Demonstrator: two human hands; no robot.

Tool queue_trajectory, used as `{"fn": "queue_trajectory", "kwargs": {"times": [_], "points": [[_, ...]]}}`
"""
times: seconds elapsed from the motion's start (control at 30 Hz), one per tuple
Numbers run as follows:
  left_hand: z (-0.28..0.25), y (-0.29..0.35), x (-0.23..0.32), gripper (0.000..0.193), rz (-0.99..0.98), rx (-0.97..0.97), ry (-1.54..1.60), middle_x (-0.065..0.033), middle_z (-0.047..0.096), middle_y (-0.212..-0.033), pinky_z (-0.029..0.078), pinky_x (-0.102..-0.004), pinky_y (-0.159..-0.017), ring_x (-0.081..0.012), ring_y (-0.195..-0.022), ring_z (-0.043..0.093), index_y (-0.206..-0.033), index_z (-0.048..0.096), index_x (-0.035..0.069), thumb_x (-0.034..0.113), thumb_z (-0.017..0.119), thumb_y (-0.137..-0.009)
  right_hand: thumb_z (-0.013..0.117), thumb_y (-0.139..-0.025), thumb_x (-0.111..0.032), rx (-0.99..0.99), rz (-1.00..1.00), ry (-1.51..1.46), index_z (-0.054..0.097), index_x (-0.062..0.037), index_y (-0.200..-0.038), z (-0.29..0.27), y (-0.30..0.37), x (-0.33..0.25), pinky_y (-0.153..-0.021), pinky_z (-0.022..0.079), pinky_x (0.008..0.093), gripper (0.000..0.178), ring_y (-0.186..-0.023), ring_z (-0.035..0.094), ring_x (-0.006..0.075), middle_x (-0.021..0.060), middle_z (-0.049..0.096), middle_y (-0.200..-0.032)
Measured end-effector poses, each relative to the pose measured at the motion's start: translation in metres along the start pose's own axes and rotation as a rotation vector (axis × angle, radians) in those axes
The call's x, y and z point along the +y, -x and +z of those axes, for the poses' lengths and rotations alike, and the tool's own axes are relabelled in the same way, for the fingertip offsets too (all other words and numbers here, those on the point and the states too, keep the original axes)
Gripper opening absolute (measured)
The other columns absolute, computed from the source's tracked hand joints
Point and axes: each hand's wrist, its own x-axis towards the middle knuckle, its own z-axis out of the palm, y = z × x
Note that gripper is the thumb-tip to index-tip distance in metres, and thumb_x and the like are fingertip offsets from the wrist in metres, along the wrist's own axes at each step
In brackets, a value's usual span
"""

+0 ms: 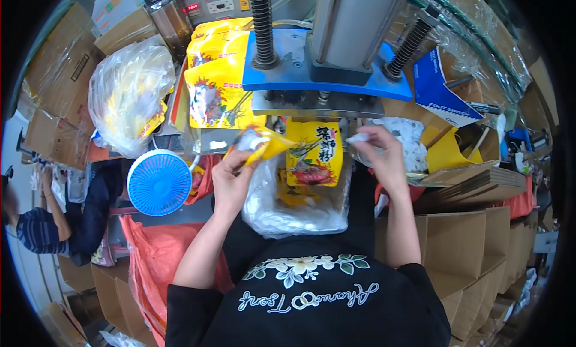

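Note:
My left hand [231,176] is closed on the edge of a yellow food pouch [271,145], which is tilted and bent. My right hand [385,152] pinches a small white piece [359,137] too small to name, just right of the press. Between my hands, a second yellow pouch [314,155] with dark lettering and a food picture hangs below the metal jaw of a press [327,94]. Under it, a container lined with clear plastic [264,212] sits at my lap with more yellow packaging inside.
Yellow pouches [217,89] are stacked left of the press, beside a clear plastic bag [129,95]. A blue fan [159,182] stands near my left forearm. Cardboard boxes [453,242] line the right side. Another person [42,230] is at the far left.

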Motion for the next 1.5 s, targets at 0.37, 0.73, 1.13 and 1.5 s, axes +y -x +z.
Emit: {"fn": "queue_trajectory", "kwargs": {"times": [0.37, 0.73, 1.13, 1.5], "points": [[0.046, 0.026, -0.016, 0.025, -0.151, -0.33, -0.036, -0.0045, 0.069, -0.077, 0.048, -0.0252, -0.061, -0.005, -0.071, 0.058, -0.094, 0.069, -0.007, 0.017, 0.068, -0.09, 0.076, -0.079, -0.009, -0.446, 0.137, -0.128, 0.068, -0.001, -0.103, 0.04, 0.007, -0.019, -0.082, 0.049, 0.0284, 0.027, -0.094, 0.063, 0.0152, 0.0067, 0.068, -0.1], [0.098, -0.034, -0.025, 0.024, -0.528, -0.091, 0.622, -0.0138, 0.07, -0.091, 0.055, -0.0274, -0.066, -0.0161, -0.073, 0.068, -0.101, 0.065, -0.012, 0.01, 0.067, -0.09, 0.07, -0.085, -0.031, 0.062, 0.2, 0.926, 0.073, -0.0078, -0.099, -0.045, 0.011, 0.018, -0.073, 0.053, 0.04, 0.028, -0.082, 0.069, 0.0332, 0.0161, 0.071, -0.088], [-0.008, -0.049, -0.042, 0.08, 0.395, 0.022, -0.979, -0.0106, 0.042, -0.148, 0.018, -0.0518, -0.113, -0.03, -0.142, 0.03, -0.144, 0.041, 0.013, 0.04, 0.075, -0.077, 0.062, -0.087, 0.0, 0.01, 0.031, 0.068, 0.068, 0.0019, -0.101, -0.015, 0.003, 0.055, -0.07, 0.049, 0.0278, 0.015, -0.077, 0.061, 0.0171, 0.008, 0.063, -0.091], [0.013, 0.01, -0.009, 0.016, 0.065, -0.069, -0.076, -0.0071, 0.065, -0.084, 0.048, -0.0248, -0.071, -0.0121, -0.079, 0.063, -0.093, 0.068, -0.003, -0.006, 0.067, -0.078, 0.078, -0.078, -0.01, -0.057, -0.071, 0.091, 0.07, -0.003, -0.099, 0.025, 0.006, -0.028, -0.068, 0.047, 0.0246, 0.024, -0.071, 0.056, 0.01, 0.0027, 0.063, -0.084]]}}
